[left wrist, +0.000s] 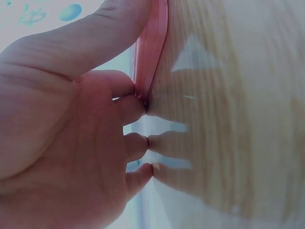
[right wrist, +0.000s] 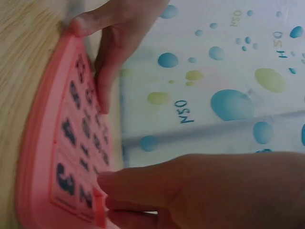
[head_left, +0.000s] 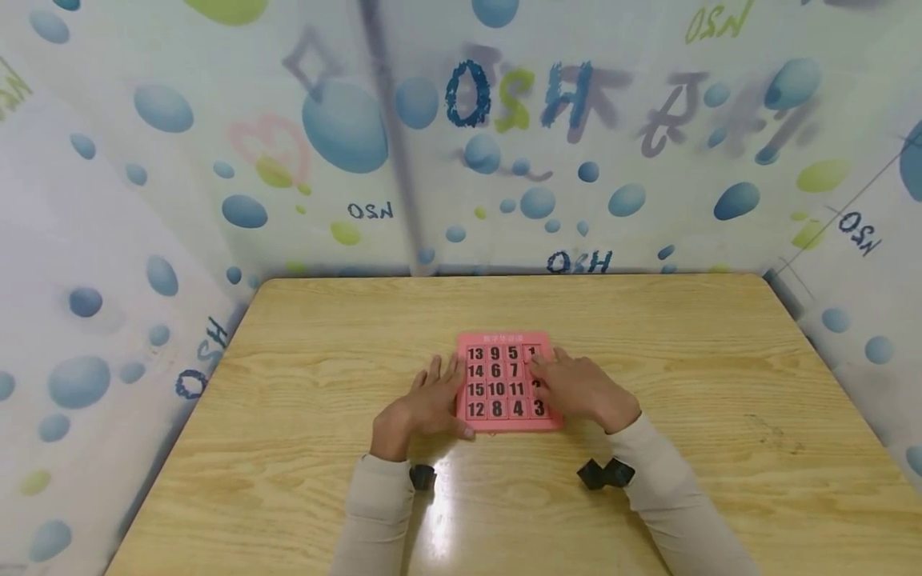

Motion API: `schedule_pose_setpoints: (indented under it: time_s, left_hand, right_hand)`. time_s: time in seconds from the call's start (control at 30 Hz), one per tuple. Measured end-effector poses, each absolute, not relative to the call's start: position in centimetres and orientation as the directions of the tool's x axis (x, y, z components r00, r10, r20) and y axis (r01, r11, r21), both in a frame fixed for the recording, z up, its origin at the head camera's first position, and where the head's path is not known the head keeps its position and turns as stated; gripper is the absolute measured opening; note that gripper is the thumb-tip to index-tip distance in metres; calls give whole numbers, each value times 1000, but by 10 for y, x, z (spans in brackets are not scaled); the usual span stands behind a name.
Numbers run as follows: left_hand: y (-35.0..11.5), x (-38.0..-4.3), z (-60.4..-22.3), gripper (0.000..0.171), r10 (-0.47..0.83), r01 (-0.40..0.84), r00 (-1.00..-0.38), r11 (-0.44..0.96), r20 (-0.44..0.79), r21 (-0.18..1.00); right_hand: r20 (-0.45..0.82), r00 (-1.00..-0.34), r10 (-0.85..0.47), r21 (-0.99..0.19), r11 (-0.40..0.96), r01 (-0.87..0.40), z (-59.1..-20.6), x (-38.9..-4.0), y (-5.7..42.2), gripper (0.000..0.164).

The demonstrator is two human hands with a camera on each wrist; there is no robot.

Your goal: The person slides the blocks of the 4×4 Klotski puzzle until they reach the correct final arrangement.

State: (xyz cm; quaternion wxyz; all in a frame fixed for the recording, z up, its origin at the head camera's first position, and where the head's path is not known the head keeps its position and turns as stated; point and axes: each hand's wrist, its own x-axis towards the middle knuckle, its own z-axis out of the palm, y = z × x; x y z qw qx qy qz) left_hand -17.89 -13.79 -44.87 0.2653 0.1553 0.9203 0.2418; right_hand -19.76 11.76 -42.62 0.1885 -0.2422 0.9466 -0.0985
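A pink sliding number puzzle (head_left: 497, 428), with black numerals on square tiles, lies flat on the wooden table. My left hand (head_left: 426, 404) holds its near left corner, thumb along the near edge and index finger at the left side. In the left wrist view, the other fingers (left wrist: 138, 148) of that hand rest on the tabletop. On the right-hand column, the fingertips of my right hand (head_left: 583, 388) touch the tiles below the 1, covering part of that column. The tile 3 (right wrist: 65, 179) shows beside them in the right wrist view.
The light wood table (head_left: 324, 336) extends around the puzzle on all sides. Behind it stands a whitish wall covering (head_left: 446, 184) with blue and green bubble prints. Small black devices (head_left: 605, 474) sit by both wrists, close over the table.
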Motion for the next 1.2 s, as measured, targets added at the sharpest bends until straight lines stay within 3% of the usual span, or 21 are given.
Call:
schedule_pose_setpoints:
  time_s: [0.4, 1.2]
  left_hand:
    - [-138, -181, -451, 117, 430, 172, -811, 824, -398, 540]
    - [-139, -180, -454, 118, 412, 151, -816, 829, -406, 538]
  right_hand:
    - [-454, -725, -518, -250, 855, -455, -403, -180, 113, 45]
    - [-433, -767, -473, -283, 880, -382, -409, -181, 112, 50]
